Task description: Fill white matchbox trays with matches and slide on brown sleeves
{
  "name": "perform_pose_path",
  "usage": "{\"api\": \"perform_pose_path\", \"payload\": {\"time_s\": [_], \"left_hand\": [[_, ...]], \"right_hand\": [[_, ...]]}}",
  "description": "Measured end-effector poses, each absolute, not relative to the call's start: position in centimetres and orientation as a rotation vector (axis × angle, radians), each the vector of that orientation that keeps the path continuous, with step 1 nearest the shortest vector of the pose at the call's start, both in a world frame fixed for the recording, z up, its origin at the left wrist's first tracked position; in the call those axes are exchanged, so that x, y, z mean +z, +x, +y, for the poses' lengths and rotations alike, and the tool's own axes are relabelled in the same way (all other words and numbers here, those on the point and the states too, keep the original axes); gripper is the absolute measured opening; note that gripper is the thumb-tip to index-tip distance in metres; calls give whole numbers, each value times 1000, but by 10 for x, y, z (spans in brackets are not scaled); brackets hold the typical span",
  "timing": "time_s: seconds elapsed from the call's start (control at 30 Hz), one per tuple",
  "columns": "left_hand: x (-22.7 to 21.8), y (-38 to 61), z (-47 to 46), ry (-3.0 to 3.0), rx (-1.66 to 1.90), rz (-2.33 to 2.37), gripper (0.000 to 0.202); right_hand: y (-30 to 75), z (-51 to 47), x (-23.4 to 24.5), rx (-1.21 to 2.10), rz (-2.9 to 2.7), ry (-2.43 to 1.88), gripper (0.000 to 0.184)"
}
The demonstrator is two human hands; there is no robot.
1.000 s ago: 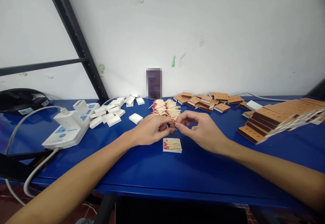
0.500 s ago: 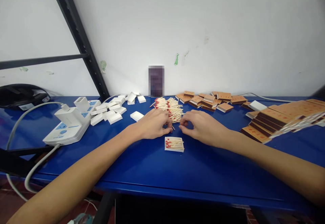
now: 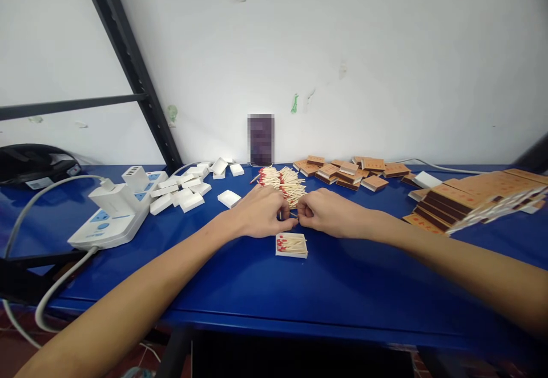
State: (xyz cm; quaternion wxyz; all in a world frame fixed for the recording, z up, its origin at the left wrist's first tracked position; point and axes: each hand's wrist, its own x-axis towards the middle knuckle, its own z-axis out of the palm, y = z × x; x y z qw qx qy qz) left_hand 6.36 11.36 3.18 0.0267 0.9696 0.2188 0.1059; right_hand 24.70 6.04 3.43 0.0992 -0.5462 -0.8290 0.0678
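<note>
My left hand (image 3: 261, 213) and my right hand (image 3: 326, 212) meet on the blue table (image 3: 265, 286), fingers pinched together on a small bunch of matches at the near edge of a loose pile of red-tipped matches (image 3: 285, 181). Just in front of the hands lies a white matchbox tray (image 3: 291, 245) partly filled with matches, red heads to the left. Both hands touch the table, fingertips almost touching each other.
Several empty white trays (image 3: 188, 187) lie at the left beside a white power strip (image 3: 113, 215) with plugs and cables. Brown matchbox sleeves (image 3: 351, 171) are heaped behind, and flat stacks of them (image 3: 462, 198) sit at right. A black shelf frame (image 3: 128, 69) stands at left.
Both hands have drawn closer together and slightly nearer the tray, closing on matches from the pile's edge. The tray has not moved.
</note>
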Motion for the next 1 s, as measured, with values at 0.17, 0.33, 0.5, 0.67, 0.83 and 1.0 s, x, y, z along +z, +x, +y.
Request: {"api": "perform_pose_path", "payload": {"time_s": [0.17, 0.33, 0.5, 0.67, 0.83, 1.0], "left_hand": [[30, 73, 116, 2969, 323, 707, 29], [35, 66, 121, 2950, 216, 661, 11], [54, 47, 110, 2771, 201, 535, 9], [57, 40, 101, 2648, 200, 460, 8], [51, 29, 126, 2848, 403, 713, 14], [48, 21, 136, 2888, 237, 566, 10]], "right_hand": [[266, 46, 48, 399, -2390, -1693, 18], [280, 33, 57, 308, -2345, -1642, 17], [275, 33, 63, -7, -2286, -1463, 13], [262, 31, 63, 43, -2374, -1214, 9], [250, 22, 51, 126, -2402, -1122, 10], [246, 22, 46, 230, -2541, -1228, 10]]}}
